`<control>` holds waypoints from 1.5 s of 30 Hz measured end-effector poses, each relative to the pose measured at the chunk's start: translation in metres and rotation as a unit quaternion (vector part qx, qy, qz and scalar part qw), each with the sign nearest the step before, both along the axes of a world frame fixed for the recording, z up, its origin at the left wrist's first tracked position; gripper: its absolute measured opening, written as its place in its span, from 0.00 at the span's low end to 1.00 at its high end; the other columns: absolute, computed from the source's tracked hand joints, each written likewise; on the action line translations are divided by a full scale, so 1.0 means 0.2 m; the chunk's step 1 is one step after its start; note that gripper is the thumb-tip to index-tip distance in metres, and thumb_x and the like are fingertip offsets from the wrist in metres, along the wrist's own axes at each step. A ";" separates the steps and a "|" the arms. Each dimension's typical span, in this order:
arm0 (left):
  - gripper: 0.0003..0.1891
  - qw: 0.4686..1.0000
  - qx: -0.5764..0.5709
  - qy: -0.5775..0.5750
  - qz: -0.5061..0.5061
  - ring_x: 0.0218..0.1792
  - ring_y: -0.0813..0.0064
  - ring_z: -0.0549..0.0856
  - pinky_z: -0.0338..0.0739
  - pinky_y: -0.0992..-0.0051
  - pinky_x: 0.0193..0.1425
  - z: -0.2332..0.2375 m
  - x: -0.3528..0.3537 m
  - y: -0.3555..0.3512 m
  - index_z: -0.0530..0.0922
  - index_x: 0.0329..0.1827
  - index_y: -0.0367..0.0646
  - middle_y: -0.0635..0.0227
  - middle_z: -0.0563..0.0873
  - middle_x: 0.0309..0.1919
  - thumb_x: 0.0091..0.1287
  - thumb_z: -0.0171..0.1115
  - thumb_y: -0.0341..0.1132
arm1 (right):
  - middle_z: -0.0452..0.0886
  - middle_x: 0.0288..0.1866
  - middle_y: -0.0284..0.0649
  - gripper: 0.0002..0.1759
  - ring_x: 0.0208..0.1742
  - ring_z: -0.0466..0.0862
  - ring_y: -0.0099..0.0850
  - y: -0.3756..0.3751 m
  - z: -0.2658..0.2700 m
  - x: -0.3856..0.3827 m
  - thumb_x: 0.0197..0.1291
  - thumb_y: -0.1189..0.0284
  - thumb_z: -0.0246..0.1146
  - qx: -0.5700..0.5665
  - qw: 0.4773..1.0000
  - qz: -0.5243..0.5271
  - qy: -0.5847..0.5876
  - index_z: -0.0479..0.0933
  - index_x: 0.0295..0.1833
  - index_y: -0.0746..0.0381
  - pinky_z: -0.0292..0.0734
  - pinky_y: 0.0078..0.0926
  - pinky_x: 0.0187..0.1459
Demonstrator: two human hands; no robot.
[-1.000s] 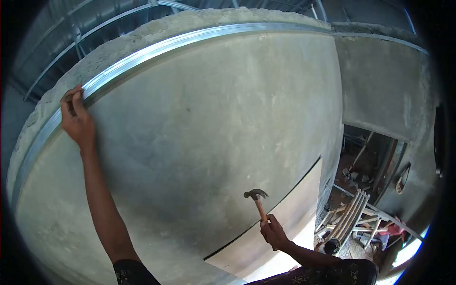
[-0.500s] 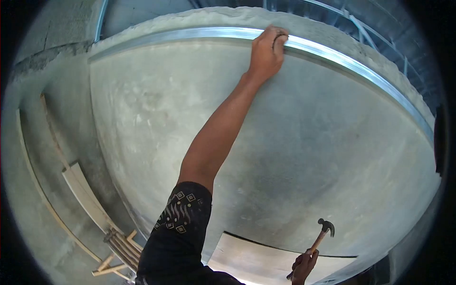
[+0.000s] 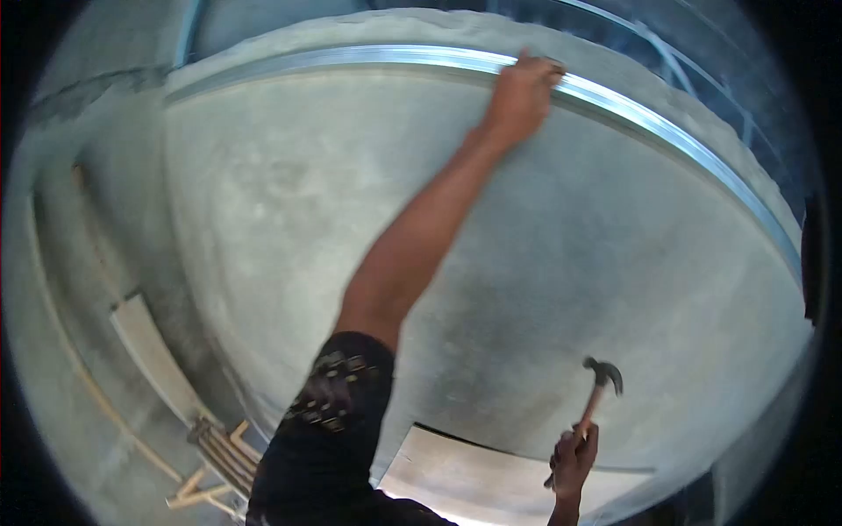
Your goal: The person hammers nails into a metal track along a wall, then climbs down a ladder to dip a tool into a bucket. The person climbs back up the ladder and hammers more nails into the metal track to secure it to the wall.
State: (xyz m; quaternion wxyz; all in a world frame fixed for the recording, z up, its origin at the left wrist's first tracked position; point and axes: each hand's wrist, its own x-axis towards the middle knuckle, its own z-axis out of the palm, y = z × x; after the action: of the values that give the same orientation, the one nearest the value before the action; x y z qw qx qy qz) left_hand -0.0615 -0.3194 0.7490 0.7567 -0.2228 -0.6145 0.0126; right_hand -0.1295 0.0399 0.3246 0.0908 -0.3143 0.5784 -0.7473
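My left hand (image 3: 524, 92) is raised high against a shiny metal channel (image 3: 395, 56) that runs along the top of a grey plastered wall (image 3: 544, 263). Its fingers are closed at the strip's edge; whether a small item sits between them is too hidden to tell. Lower down on the right, my right hand (image 3: 574, 460) grips the handle of a claw hammer (image 3: 602, 377), head up, in front of the wall and apart from the strip.
A pale board (image 3: 465, 478) leans at the wall's foot. Wooden poles and a plank (image 3: 153, 359) stand at the left, beside a bundle of sticks (image 3: 224, 456). Metal roof framing (image 3: 671, 57) shows above the wall's rough top edge.
My left hand has shifted a little to the right along the metal channel. My right hand and the hammer have risen.
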 end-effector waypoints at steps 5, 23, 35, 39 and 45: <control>0.06 0.999 -0.019 -0.025 0.006 0.40 0.55 0.88 0.81 0.66 0.47 0.05 -0.06 0.00 0.84 0.43 0.38 0.54 0.89 0.39 0.71 0.59 0.27 | 0.68 0.21 0.24 0.14 0.16 0.66 0.13 0.04 0.17 0.06 0.73 0.66 0.62 0.021 0.999 -0.021 0.034 0.67 0.54 0.60 0.60 0.14 0.16; 0.09 0.999 -0.013 -0.021 0.021 0.44 0.61 0.88 0.80 0.69 0.53 0.01 -0.07 -0.02 0.85 0.48 0.38 0.57 0.89 0.43 0.73 0.60 0.32 | 0.73 0.25 0.43 0.17 0.27 0.77 0.34 -0.28 1.27 0.07 0.80 0.61 0.49 0.046 0.874 -0.152 0.460 0.70 0.48 0.66 0.72 0.36 0.32; 0.09 0.996 -0.065 -0.009 0.055 0.42 0.59 0.88 0.80 0.68 0.51 0.05 -0.06 -0.02 0.84 0.48 0.36 0.56 0.88 0.43 0.70 0.59 0.24 | 0.78 0.23 0.53 0.19 0.27 0.82 0.53 -0.49 1.47 0.09 0.79 0.61 0.48 0.017 0.844 -0.169 0.509 0.68 0.47 0.69 0.74 0.49 0.30; 0.07 0.997 -0.049 -0.028 0.049 0.43 0.57 0.88 0.81 0.67 0.51 0.09 -0.02 -0.02 0.83 0.47 0.35 0.56 0.89 0.42 0.70 0.60 0.25 | 0.77 0.20 0.48 0.18 0.20 0.81 0.45 -0.54 1.59 0.12 0.79 0.62 0.50 0.024 0.824 -0.193 0.532 0.68 0.46 0.70 0.72 0.42 0.22; 0.07 0.995 -0.043 -0.079 0.040 0.43 0.60 0.89 0.82 0.68 0.51 0.05 0.04 0.03 0.85 0.47 0.37 0.59 0.90 0.43 0.70 0.61 0.25 | 0.77 0.18 0.44 0.16 0.17 0.80 0.36 -0.57 1.65 0.16 0.79 0.64 0.52 0.026 0.778 -0.250 0.576 0.68 0.46 0.68 0.72 0.35 0.18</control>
State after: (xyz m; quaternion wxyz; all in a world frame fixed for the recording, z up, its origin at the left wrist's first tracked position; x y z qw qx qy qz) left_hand -0.0533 -0.3138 0.7595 0.6943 -0.2307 -0.6798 0.0515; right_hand -0.0966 -0.0738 0.6552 -0.4409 -0.5280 0.6002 -0.4083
